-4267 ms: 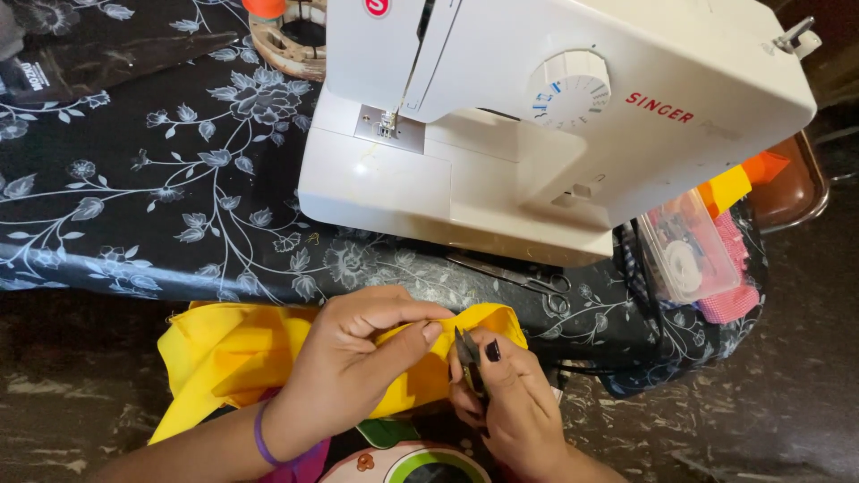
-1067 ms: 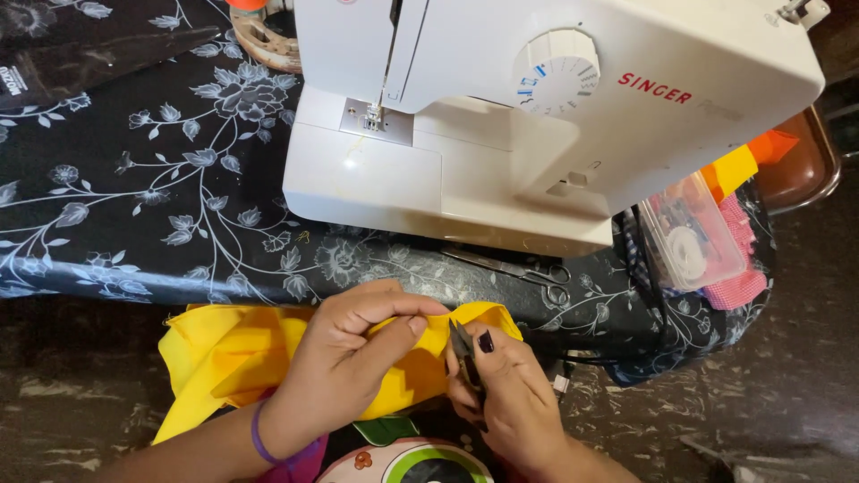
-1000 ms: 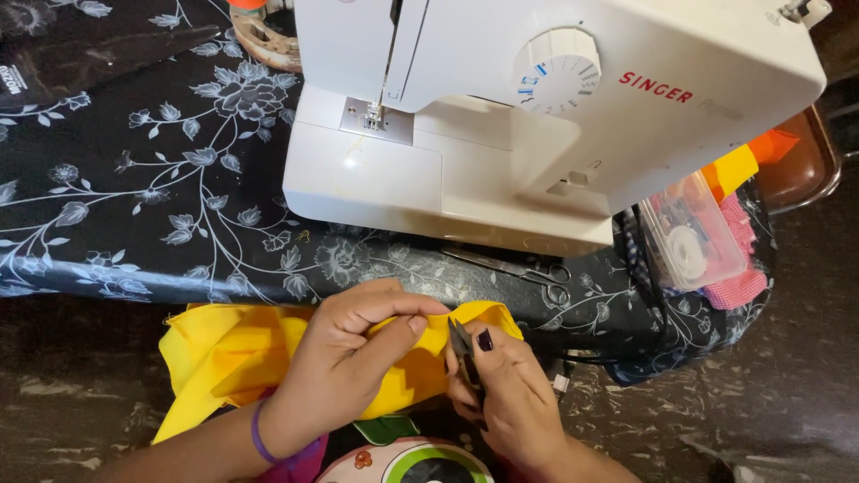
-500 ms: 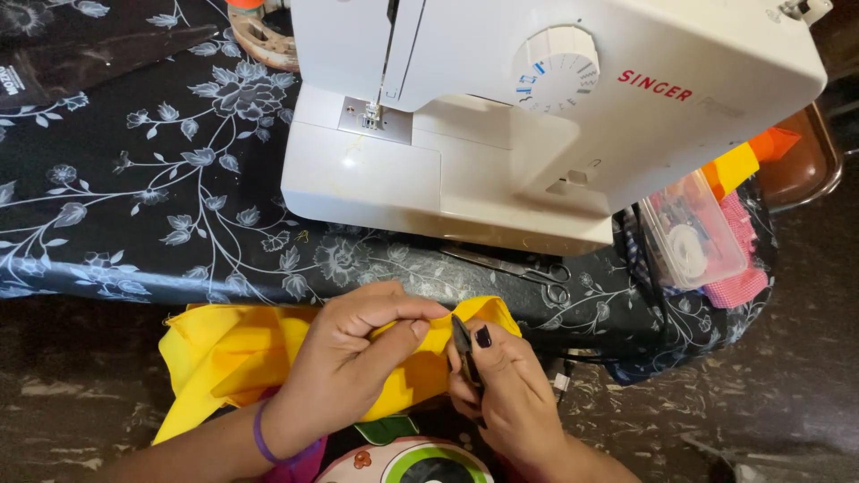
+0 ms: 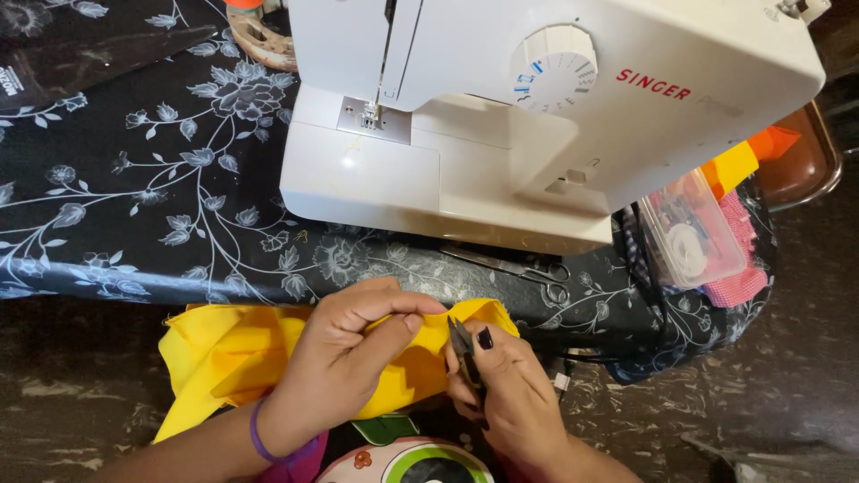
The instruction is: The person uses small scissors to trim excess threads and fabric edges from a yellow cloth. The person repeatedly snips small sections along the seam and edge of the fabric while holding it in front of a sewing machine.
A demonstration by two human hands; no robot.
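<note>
The right hand [image 5: 506,394] had its grip pinched on a small dark snipper [image 5: 463,344], the blades pointing up at the folded edge of the yellow cloth [image 5: 233,353]; whether the blades themselves were parted or closed could not be told. The left hand [image 5: 344,358] pressed thumb and fingers together on that same edge, holding the fold taut just beside the blade tips. The cloth lay bunched in the lap, below the front edge of the surface [image 5: 134,224], which was draped in a black cover with pale flowers. Behind the hands stood a white sewing machine [image 5: 537,116], and a pair of scissors [image 5: 514,264] lay flat along its base. To the right sat a clear plastic box [image 5: 693,237] of small items, resting on checked pink fabric [image 5: 743,282], with yellow and orange scraps [image 5: 747,156] beyond it near a brown tray [image 5: 810,165]. The likeliest trouble was the blade tips biting into the fold itself rather than a thread, since the cloth was doubled and close against them; a slip could also nick the left fingertips, which sat almost touching the tool. The loose bunch might also slide off the lap.
</note>
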